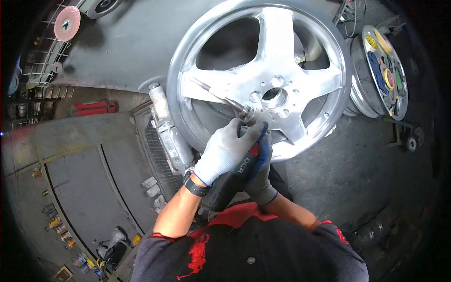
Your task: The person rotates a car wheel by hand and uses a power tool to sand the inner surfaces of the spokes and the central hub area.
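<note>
Left hand point(228, 150) and right hand point(261, 169) clench a die grinder point(223, 190). Its bit lies against the alloy wheel point(305, 80) spoke, and steady pressure seems needed.

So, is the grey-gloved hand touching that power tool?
Touching: the head view shows the left hand wrapped round the power tool, its fingers closed over the body.

We see a bare silver wheel point(282, 70). Our left hand point(225, 150) is gloved pale grey, our right hand point(260, 164) dark grey with blue fingertips. The tool point(235, 176) is black with white lettering, the shirt point(244, 254) black printed red, and the far-left disc point(67, 22) pink.
</note>
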Available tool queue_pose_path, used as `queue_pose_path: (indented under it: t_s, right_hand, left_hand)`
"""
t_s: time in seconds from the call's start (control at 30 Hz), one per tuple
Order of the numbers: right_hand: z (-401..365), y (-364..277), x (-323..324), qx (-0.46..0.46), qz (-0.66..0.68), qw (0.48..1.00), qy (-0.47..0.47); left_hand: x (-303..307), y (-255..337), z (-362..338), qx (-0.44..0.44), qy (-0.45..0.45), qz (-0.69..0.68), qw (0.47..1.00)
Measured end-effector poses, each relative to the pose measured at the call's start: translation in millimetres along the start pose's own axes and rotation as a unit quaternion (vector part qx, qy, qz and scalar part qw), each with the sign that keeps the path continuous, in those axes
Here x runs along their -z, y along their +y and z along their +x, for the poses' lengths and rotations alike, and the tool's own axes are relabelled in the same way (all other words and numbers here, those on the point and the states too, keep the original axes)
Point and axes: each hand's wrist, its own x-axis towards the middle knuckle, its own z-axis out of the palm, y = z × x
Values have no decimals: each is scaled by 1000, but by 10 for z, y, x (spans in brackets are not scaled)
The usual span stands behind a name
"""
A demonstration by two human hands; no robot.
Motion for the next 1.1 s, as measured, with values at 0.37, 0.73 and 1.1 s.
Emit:
queue_pose_path:
  t_s: [0.37,0.73,1.1]
  right_hand:
    - [-145,-107,293,-26,153,968,196]
    - [28,-55,-174,-3,122,990,74]
    - [-52,-52,-4,45,-33,990,131]
  left_hand:
    - [-467,118,136,-21,-136,59,989]
    - [15,-145,39,1,-21,59,998]
    - [-181,-74,81,-93,-38,61,993]
